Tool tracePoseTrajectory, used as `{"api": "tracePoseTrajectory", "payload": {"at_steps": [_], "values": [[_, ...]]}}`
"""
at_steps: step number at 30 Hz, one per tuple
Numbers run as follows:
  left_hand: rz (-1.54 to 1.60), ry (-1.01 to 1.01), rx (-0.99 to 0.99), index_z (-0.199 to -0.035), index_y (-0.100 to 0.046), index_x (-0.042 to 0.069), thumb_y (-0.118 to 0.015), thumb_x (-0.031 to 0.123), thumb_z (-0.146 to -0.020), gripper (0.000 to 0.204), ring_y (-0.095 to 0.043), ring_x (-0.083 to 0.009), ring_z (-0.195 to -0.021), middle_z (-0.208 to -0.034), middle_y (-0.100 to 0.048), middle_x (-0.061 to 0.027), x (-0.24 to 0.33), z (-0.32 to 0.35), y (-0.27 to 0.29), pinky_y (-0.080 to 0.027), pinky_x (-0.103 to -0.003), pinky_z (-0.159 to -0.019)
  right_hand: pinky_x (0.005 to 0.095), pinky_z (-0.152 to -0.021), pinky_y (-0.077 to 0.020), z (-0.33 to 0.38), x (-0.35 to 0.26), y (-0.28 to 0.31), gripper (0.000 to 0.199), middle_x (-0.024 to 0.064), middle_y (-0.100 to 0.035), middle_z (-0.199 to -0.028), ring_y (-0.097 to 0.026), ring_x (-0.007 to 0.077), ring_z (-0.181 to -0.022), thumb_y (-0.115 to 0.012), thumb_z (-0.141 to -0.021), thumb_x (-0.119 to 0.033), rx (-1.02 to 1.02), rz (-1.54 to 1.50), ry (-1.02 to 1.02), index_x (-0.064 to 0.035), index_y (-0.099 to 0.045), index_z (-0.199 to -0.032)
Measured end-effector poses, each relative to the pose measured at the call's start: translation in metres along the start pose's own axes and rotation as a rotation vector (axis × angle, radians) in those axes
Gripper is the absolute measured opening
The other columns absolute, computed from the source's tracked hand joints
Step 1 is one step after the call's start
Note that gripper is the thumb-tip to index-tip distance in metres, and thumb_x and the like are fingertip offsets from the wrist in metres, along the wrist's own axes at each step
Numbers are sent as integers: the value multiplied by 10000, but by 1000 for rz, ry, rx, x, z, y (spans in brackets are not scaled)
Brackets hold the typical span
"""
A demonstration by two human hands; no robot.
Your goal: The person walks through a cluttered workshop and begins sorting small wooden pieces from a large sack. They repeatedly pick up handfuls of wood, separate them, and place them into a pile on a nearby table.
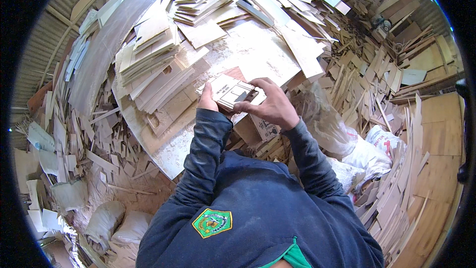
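Observation:
Between my hands is a small pale flat wooden piece (224, 89) with dark printing and cut-out lines on top. My left hand (208, 98) grips its left end, thumb up along the side. My right hand (273, 103) is curled over the right end, thumb and fingers on it. A dark patch or gap shows near the right thumb; I cannot tell which. A reddish-brown wooden piece (237, 73) lies just beyond it on the dusty worktable (238, 50). Below my right hand, a printed carton (265, 128) is partly hidden.
Stacks of thin wooden boards (148, 64) cover the table's left side, with more boards (201, 2) at the back. A long grey metal-looking bar (255, 11) lies beyond my hands. Wood offcuts (362, 64) pile up at right, near white sacks (367, 151). Filled sacks (106, 218) stand lower left.

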State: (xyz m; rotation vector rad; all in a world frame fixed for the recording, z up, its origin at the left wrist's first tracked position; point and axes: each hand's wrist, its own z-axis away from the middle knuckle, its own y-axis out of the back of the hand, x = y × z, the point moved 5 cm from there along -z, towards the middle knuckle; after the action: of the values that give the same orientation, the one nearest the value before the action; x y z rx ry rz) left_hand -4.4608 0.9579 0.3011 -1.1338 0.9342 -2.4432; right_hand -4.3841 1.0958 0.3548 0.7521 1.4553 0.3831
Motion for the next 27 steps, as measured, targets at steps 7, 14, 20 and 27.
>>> {"api": "tracePoseTrajectory", "payload": {"at_steps": [7,14,20,27], "values": [[-46,-133,55,-1297,-464,-15,-353,489,-997,597,-661,-331,-978,-1157,-624,-206,-8,-24,24,-574,-423,-840,433,-1053,-375,7,-11,-12,938,250,-485,-1291,-446,375,-1249,-797,-623,-631,-22,79,-27,71,-553,-1196],[-86,-302,-11,-1317,-455,-5,-356,634,-947,744,-633,-314,-1027,-1206,-595,-196,-4,-62,35,-549,-430,-862,416,-1049,-381,-6,2,-24,930,275,-497,-1274,-469,387,-1228,-787,-659,-582,63,18,-28,91,-515,-1240],[-171,-173,27,-1386,-385,42,-335,773,-872,895,-570,-299,-1123,-1310,-526,-176,-5,-57,16,-492,-424,-949,347,-981,-429,-19,35,-21,821,213,-607,-1169,-568,266,-1114,-788,-715,-503,-95,-465,-172,92,-552,-1230],[-532,-450,-121,-1394,-180,48,-618,722,-747,1033,-554,-359,-1113,-1342,-379,-280,-21,-86,19,-558,-446,-824,314,-929,-444,-1,57,-11,700,162,-631,-1129,-577,207,-1055,-777,-770,-436,-47,-714,-284,81,-585,-1201]]}}
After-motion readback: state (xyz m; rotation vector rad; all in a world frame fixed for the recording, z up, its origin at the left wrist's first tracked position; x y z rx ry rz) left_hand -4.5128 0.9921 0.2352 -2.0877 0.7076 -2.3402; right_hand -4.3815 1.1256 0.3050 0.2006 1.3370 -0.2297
